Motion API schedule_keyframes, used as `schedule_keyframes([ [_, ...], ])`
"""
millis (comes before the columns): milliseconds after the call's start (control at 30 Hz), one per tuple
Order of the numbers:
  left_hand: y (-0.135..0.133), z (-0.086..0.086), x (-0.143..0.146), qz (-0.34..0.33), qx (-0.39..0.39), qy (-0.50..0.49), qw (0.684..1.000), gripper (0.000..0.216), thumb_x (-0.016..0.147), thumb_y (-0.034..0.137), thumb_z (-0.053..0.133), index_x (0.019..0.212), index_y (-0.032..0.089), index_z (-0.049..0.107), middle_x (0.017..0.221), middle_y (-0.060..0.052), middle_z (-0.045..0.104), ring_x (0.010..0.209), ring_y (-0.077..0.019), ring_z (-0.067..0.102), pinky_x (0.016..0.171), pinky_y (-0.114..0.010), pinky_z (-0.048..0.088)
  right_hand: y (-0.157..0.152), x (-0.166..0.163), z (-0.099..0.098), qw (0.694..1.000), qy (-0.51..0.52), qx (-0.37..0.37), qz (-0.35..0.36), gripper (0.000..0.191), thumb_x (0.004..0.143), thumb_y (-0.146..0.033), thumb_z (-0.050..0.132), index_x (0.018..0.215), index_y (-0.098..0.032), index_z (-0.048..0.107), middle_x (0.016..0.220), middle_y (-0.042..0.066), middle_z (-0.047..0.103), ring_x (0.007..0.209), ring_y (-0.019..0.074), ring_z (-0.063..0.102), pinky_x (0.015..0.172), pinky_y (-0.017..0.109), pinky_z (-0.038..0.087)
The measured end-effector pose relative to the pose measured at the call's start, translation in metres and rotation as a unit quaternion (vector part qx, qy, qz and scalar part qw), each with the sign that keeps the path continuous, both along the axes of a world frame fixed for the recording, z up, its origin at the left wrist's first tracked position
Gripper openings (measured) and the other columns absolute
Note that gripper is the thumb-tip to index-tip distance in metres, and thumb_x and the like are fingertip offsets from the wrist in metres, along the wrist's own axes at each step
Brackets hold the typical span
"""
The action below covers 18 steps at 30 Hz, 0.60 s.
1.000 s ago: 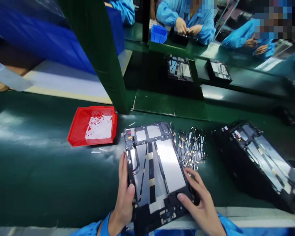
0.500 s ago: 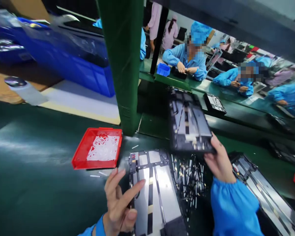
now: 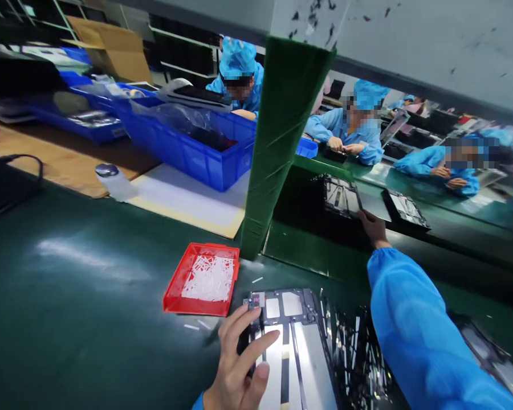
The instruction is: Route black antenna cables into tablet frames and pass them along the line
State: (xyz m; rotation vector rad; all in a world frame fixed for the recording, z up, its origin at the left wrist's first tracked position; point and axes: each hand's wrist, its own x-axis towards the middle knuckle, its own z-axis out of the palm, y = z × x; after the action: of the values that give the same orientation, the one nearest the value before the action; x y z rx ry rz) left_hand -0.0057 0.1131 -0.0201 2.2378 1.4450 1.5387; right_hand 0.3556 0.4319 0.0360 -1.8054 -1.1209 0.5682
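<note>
In the head view, my left hand [image 3: 245, 356] rests with fingers spread at the left edge of an opened tablet [image 3: 305, 364], its silvery battery cells and black strips showing. My right hand [image 3: 373, 229] is stretched far forward, gripping the near right corner of a second opened tablet [image 3: 342, 196] over the dark strip beyond the table edge. Whether that tablet touches the surface beneath, I cannot tell. Right of the nearer tablet lies a heap of thin black and white strips [image 3: 357, 347]. A red tray [image 3: 177, 285] of small white strips sits beyond my left hand.
A green-wrapped post [image 3: 277, 148] rises behind the red tray. Blue bins [image 3: 222, 165] and a silver-capped bottle [image 3: 113, 182] stand at the left. Another opened tablet [image 3: 406, 208] lies beyond, another device [image 3: 491, 353] at the right. Co-workers in blue sit opposite.
My right hand has carried the second tablet forward, away from me, to the far strip. My left hand's fingers have come down toward the nearer tablet. The view has swung left.
</note>
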Motion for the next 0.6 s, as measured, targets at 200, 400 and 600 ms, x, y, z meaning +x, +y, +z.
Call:
schedule_keyframes([
  [200,0.000,0.002,0.003,-0.032,-0.020,0.000,0.999,0.031,0.096,0.025,0.040,0.112,0.021,0.066,0.135,-0.013,0.046,0.128,-0.0317,0.044,0.101,-0.052,0.043,-0.026,-0.014,0.015,0.987,-0.162,0.003,-0.012,0.035,0.094,-0.036,0.058,0.124,-0.016,0.055,0.124,0.009,0.058,0.106,0.0214,0.060,0.089,0.043,0.052],
  [400,0.000,0.008,0.006,-0.045,-0.005,-0.044,0.998,0.033,0.097,0.026,0.038,0.114,0.020,0.066,0.128,-0.013,0.053,0.124,-0.0314,0.049,0.101,-0.053,0.044,-0.150,-0.039,0.035,0.940,-0.306,-0.090,0.121,0.033,0.094,-0.043,0.056,0.113,-0.016,0.061,0.105,0.006,0.066,0.094,0.0181,0.064,0.084,0.039,0.052],
  [600,-0.007,0.010,0.016,-0.056,-0.003,-0.103,0.993,0.029,0.094,0.024,0.044,0.109,0.020,0.068,0.122,-0.012,0.058,0.119,-0.0309,0.054,0.100,-0.054,0.046,-0.304,-0.055,0.011,0.846,-0.389,-0.301,0.206,0.030,0.094,-0.041,0.052,0.085,-0.018,0.068,0.070,0.007,0.066,0.073,0.0231,0.067,0.065,0.033,0.047],
])
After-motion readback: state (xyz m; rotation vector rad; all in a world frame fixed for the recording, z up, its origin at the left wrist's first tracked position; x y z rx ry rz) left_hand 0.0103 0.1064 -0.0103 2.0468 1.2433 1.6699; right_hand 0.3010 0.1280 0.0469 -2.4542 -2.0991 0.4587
